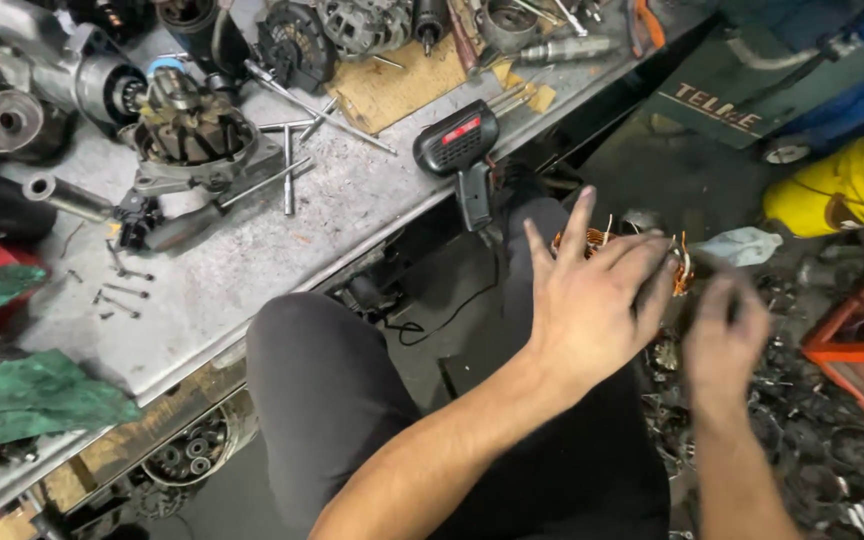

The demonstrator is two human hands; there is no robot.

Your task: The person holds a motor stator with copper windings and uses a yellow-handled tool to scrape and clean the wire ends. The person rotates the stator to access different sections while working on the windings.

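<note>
Head view looks down on my lap and the metal surface (252,250) running from 8 o'clock up to 1 o'clock. My left hand (592,300) lies spread, fingers apart, flat over the copper-wound stator (679,262) that rests on my right knee at about 3 o'clock of the frame — only the orange windings and a few wire ends peek out past the fingertips. My right hand (724,335) sits just beside it on the 4 o'clock side, blurred by motion; I cannot tell whether its grip is together or apart, nor whether it touches the windings.

On the surface, well apart from both hands, a black soldering gun (462,155) hangs over the near edge at 12 o'clock, with a part-stripped alternator housing (192,140) at 10 o'clock, loose bolts (117,290) below it, and green rags (32,400) at 8 o'clock.

My judgement on doing this well: keep the left palm pressing the stator steady against the knee so it cannot roll, and let the right fingers work the wire ends gently — thin copper leads likely kink or snap if tugged sideways.
</note>
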